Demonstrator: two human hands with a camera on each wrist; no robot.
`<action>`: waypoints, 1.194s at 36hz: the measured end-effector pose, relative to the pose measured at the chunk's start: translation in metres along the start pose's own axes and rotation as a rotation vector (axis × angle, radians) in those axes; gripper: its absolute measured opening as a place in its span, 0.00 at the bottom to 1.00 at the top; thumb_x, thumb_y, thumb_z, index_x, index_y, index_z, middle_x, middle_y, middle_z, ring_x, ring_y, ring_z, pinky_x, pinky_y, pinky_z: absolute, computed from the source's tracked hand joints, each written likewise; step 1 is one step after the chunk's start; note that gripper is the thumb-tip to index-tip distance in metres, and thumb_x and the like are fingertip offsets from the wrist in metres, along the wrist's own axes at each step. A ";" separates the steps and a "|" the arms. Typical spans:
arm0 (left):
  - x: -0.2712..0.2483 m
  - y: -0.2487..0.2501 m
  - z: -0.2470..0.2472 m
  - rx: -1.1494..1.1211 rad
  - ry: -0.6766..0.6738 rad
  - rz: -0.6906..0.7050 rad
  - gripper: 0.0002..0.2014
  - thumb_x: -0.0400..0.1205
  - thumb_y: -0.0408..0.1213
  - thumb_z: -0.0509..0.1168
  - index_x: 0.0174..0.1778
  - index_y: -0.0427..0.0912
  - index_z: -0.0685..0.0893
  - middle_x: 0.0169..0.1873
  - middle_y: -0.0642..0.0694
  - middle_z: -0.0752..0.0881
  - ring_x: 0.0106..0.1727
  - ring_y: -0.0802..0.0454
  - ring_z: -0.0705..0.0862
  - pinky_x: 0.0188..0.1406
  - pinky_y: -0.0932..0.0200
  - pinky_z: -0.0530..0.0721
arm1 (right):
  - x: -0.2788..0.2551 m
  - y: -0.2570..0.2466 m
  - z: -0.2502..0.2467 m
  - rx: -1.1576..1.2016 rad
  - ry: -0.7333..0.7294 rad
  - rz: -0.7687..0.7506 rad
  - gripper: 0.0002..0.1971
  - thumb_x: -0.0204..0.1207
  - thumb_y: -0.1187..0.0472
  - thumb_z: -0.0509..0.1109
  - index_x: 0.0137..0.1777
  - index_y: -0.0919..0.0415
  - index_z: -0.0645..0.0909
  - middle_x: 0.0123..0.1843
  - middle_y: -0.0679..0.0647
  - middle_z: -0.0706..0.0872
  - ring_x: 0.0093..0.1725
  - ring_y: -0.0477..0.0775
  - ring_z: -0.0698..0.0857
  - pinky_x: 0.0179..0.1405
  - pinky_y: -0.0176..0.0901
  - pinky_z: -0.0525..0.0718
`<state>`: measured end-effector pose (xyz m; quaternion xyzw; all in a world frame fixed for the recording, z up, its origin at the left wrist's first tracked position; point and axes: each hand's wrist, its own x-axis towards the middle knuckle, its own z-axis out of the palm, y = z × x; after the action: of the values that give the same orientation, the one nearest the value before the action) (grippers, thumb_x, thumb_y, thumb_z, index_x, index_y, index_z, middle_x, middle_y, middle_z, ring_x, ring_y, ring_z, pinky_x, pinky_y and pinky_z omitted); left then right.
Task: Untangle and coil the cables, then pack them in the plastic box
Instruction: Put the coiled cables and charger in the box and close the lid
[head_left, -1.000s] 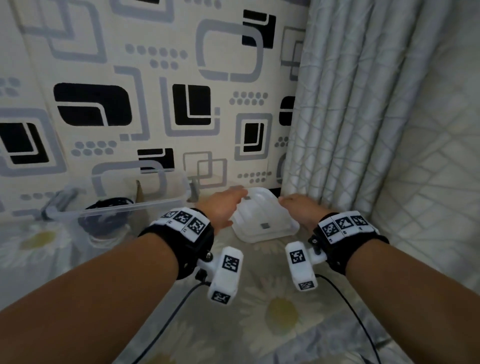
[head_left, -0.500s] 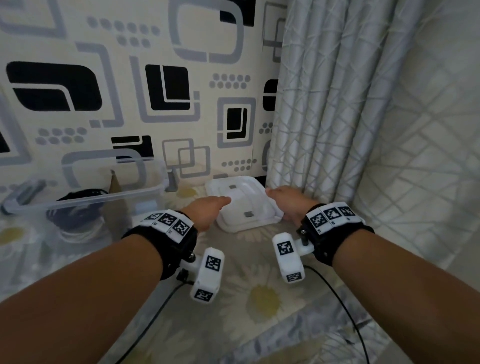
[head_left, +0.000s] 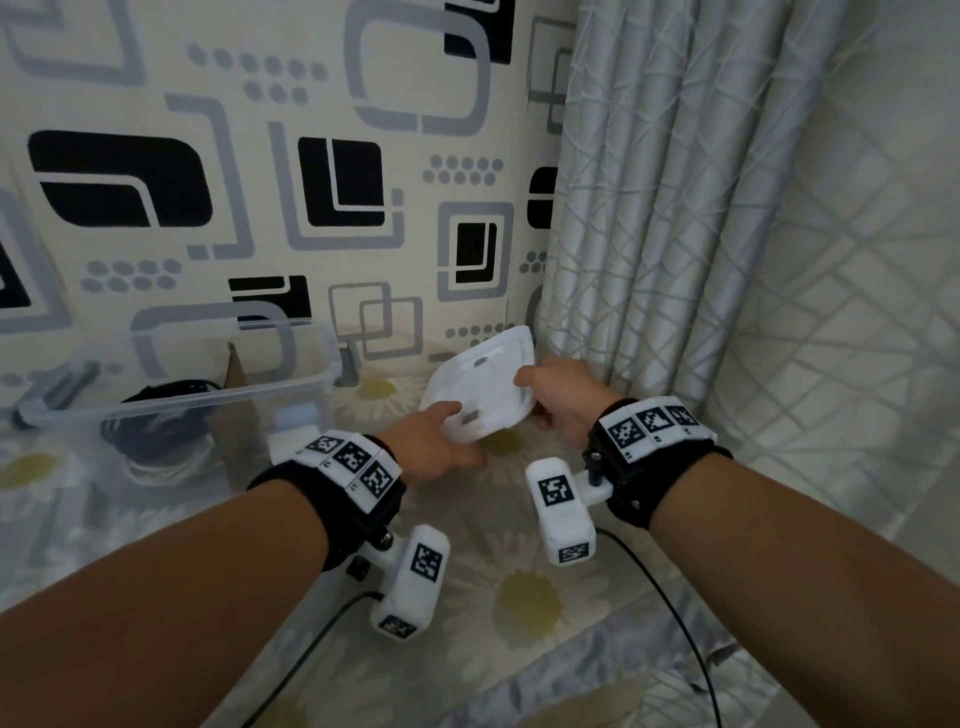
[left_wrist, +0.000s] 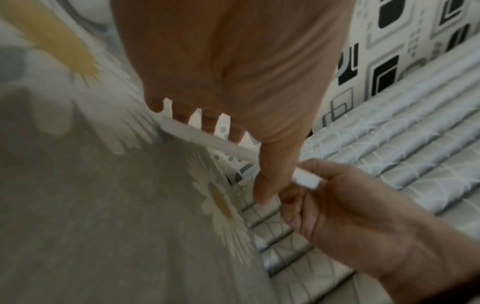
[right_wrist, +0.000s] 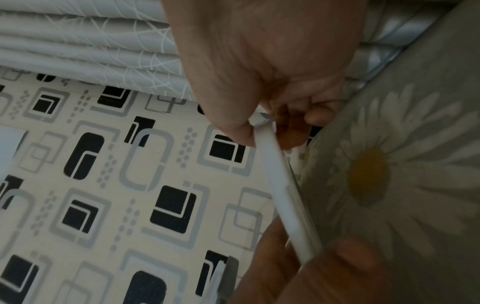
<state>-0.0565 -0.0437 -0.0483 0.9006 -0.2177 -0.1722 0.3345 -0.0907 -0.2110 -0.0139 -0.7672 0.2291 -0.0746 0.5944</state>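
Both hands hold the white plastic lid (head_left: 483, 384) off the table, tilted with its far edge up. My left hand (head_left: 449, 428) grips its near left edge, fingers behind it and thumb in front. At its right corner my right hand (head_left: 532, 397) pinches it. The left wrist view shows the lid's edge (left_wrist: 228, 146) between the left fingers and the right hand (left_wrist: 337, 201). In the right wrist view the lid (right_wrist: 285, 195) appears edge-on. The clear plastic box (head_left: 208, 395) stands open at the left, with a black coiled cable (head_left: 156, 415) and a white coil (head_left: 161, 467) inside.
A patterned wall (head_left: 311, 182) rises right behind the table, and a grey curtain (head_left: 649, 208) hangs to the right of the lid. The table wears a daisy-print cloth (head_left: 519, 597). A cardboard piece (head_left: 236, 384) stands inside the box. Thin black wires (head_left: 665, 603) trail from the wrist cameras.
The lid lay flat on the cloth with my hands closing on its sides; now both hands hold it raised and tilted up.
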 end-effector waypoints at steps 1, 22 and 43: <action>-0.001 -0.002 0.000 0.027 0.008 0.020 0.45 0.76 0.49 0.74 0.85 0.48 0.57 0.83 0.43 0.62 0.80 0.45 0.65 0.70 0.58 0.67 | -0.002 -0.002 0.003 0.016 -0.016 -0.019 0.04 0.78 0.66 0.64 0.49 0.63 0.78 0.38 0.59 0.82 0.30 0.54 0.78 0.27 0.43 0.71; -0.032 0.011 -0.059 -0.269 0.546 0.255 0.16 0.88 0.45 0.58 0.67 0.41 0.79 0.48 0.43 0.85 0.50 0.42 0.83 0.49 0.54 0.79 | -0.008 -0.036 0.025 0.052 0.142 -0.153 0.31 0.80 0.36 0.57 0.76 0.55 0.69 0.63 0.54 0.78 0.56 0.54 0.79 0.55 0.50 0.79; -0.076 -0.049 -0.138 -0.739 0.715 0.121 0.17 0.81 0.50 0.65 0.62 0.47 0.81 0.52 0.45 0.89 0.53 0.42 0.87 0.57 0.37 0.86 | -0.001 -0.056 0.082 -0.119 0.056 -0.229 0.25 0.88 0.51 0.51 0.72 0.73 0.72 0.70 0.71 0.77 0.69 0.70 0.77 0.64 0.54 0.76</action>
<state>-0.0440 0.1015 0.0300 0.7106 -0.0663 0.1007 0.6932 -0.0449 -0.1281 0.0157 -0.8199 0.1605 -0.1497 0.5288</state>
